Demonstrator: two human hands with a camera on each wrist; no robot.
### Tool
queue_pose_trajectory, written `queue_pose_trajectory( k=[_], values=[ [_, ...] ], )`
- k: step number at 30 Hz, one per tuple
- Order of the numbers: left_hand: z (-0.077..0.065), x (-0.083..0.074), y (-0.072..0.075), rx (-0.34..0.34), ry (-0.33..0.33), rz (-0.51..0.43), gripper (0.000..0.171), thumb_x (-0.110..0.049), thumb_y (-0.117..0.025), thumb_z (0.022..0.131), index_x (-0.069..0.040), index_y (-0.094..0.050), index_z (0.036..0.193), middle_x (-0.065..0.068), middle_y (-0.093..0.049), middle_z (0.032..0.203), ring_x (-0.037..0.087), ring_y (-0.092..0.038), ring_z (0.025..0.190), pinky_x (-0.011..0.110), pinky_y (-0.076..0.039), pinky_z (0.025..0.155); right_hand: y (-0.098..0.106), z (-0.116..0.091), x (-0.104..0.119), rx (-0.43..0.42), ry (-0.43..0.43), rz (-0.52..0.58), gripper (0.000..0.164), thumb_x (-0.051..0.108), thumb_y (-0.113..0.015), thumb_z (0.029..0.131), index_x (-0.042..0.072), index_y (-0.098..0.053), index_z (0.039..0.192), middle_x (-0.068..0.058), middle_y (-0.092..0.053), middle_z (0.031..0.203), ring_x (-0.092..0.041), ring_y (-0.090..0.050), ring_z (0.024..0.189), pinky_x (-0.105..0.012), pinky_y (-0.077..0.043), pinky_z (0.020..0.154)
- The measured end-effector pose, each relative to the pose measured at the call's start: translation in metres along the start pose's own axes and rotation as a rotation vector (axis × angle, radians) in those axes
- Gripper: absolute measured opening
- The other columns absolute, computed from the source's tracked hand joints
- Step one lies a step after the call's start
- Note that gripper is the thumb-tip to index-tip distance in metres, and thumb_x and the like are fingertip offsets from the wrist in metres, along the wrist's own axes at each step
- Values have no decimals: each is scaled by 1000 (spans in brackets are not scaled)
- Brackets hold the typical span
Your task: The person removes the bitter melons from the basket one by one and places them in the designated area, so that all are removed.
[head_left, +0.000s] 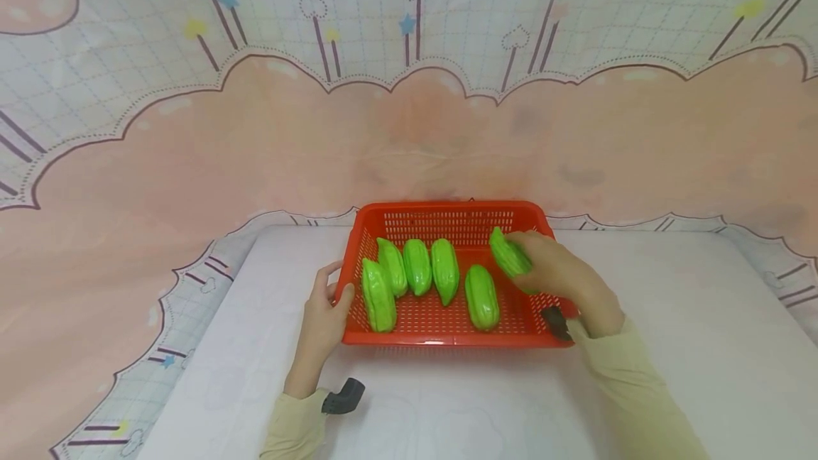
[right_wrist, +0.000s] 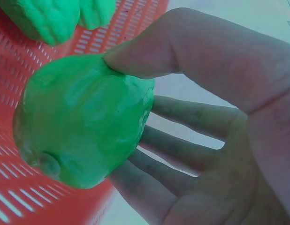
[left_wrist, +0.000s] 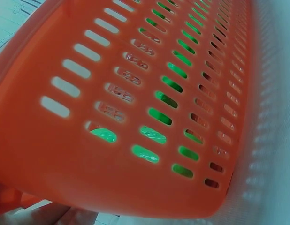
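Note:
A red plastic basket (head_left: 447, 338) with slotted walls stands on the white table. Its left rim is gripped by my left hand (head_left: 324, 319), the thumb on top and the fingers against the outer side. In the left wrist view the basket wall (left_wrist: 135, 187) covers most of the picture. Inside the basket's right side, my right hand (head_left: 554, 270) holds a bright green bitter melon (head_left: 511, 255) between thumb and fingers. The right wrist view shows the blunt end of this bitter melon (right_wrist: 84, 122). Several others lie in the basket, the nearest one a bitter melon (head_left: 482, 298) right of centre.
A row of bitter melons (head_left: 417, 268) fills the basket's left half. The white tabletop (head_left: 447, 403) extends in front and to both sides. A patterned cloth (head_left: 415, 140) with pink clouds hangs behind the table. Each wrist carries a dark camera mount (head_left: 344, 397).

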State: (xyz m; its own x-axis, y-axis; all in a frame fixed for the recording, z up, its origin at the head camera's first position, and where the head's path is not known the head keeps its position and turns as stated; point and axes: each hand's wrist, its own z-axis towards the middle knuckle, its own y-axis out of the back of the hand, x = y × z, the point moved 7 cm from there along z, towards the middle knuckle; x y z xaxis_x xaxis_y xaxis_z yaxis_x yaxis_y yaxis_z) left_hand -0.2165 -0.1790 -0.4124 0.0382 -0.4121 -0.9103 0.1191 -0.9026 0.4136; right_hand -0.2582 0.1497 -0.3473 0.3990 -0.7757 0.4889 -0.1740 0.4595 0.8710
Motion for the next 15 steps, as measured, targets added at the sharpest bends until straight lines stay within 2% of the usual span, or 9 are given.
queue_pose_trajectory(
  k=[15],
  values=[
    [2, 5, 0, -12, 10, -3, 47, -15, -51, 102, -14, -38, 147, 24, -66, 122, 34, -69, 94, 43, -60, 73, 8, -9, -8, -15, -67, 59, 66, 1, -70, 76, -9, -47, 138, -21, -59, 117, -31, -54, 93, -44, -51, 79]
  ],
)
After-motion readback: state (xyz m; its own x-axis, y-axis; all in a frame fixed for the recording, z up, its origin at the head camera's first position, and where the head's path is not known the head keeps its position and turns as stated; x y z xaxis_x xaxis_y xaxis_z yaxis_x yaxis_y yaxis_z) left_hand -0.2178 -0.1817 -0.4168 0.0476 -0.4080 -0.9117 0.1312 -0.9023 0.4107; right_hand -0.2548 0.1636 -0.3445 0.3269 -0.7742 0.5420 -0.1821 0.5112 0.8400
